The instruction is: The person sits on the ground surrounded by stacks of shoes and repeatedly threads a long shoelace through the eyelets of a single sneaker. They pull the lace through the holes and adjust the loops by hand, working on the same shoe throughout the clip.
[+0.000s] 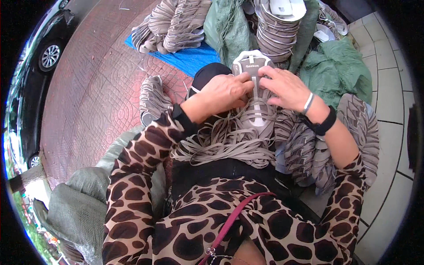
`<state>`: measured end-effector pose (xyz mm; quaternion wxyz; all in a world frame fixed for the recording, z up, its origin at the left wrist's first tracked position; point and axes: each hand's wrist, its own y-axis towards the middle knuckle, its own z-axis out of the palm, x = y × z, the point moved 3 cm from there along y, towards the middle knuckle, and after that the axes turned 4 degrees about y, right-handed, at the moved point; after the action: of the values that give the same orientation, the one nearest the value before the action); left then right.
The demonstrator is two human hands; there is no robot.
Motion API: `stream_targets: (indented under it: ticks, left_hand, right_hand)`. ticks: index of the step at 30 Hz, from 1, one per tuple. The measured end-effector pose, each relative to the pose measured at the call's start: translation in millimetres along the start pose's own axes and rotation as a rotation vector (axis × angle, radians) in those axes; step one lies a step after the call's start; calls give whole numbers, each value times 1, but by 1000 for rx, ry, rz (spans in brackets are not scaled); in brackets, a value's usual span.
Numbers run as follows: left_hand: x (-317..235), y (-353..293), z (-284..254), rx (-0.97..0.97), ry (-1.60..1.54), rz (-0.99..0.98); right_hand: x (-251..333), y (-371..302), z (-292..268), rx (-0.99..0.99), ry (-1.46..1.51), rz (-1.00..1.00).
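Over our lap, near the upper middle of the view, lies a taupe shoe upper (255, 92) with white edging, its tongue pointing away from us and its toe towards us. Our left hand (223, 92) comes over the left side of the tongue with its fingers bent and drawn close together; we cannot tell whether a lace is pinched between the tips. Our right hand (289, 90) is at the tongue's right side, fingers curved and spread, thumb lower and well apart from them. That wrist wears 1 silver bracelet (308, 102) and 1 black band (325, 121).

Just below the upper, a loose heap of flat taupe laces (225, 152) spreads across our lap. Beside our right leg are nested uppers (304, 152), and beyond the hands stands a tall stack of uppers (276, 44) between green sacks (338, 68). Farther left, a bundle of uppers (179, 26) rests on a blue sheet (190, 64) over red paving (97, 97).
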<state>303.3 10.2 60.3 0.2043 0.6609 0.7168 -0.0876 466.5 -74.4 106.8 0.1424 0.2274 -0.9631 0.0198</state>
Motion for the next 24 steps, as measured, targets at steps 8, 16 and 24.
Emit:
stream_targets:
  ticks: [8, 16, 24]
  left_hand:
    - [-1, 10, 24, 249, -55, -317]
    - [20, 6, 37, 301, -255, -356]
    - [13, 12, 34, 284, -332, -658]
  right_hand:
    - [-9, 11, 4, 355, 58, 158]
    - [-1, 4, 16, 304, 97, 178]
    - [1, 1, 14, 273, 70, 208]
